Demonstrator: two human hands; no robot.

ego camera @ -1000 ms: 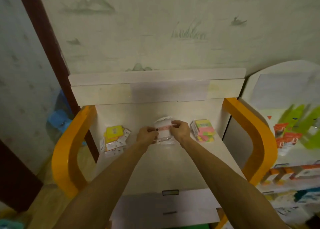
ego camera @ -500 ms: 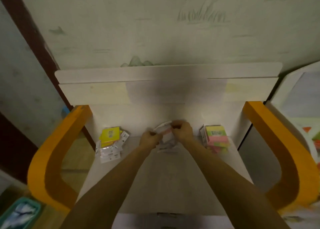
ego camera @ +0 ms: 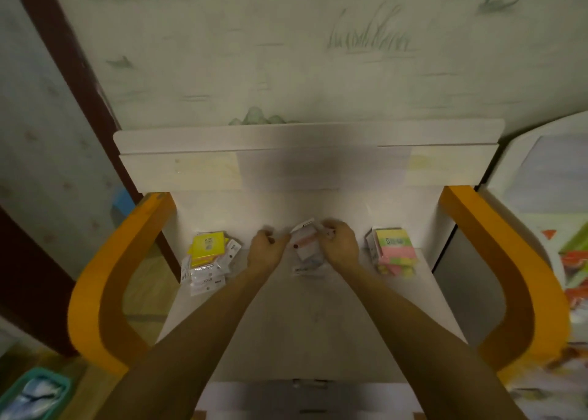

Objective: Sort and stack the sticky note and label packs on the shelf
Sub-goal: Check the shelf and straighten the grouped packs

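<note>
Lower left corner: a teal plastic basket [ego camera: 30,394] stands on the floor, contents blurred. Beside it rises the curved orange side panel [ego camera: 105,292] of the white shelf unit [ego camera: 286,333].

Left rear of the shelf surface: a loose pile of yellow sticky note packs with white label sleeves [ego camera: 208,259]. A yellow pack lies on top; the white packs are fanned out beneath it and toward the front edge. The pile is untidy, not squared.

Centre rear: both bare forearms reach in from the near edge. The left hand [ego camera: 265,255] is just left of a small white label pack with a pink band [ego camera: 304,243], fingers curled together at the pack's left edge; motion blur prevents confirming firm contact. The right hand [ego camera: 339,249] is closed over the pack's right side, fingers clamped on it. The pack is tilted, raised slightly off the shelf. Directly below it lies another clear-wrapped white pack [ego camera: 307,268], flat on the shelf.

Right rear: a stack of green and pink sticky note packs [ego camera: 394,254], roughly aligned, well apart from the hands.

Far right: the second orange side panel [ego camera: 509,292], then an adjoining display, blurred.
</note>
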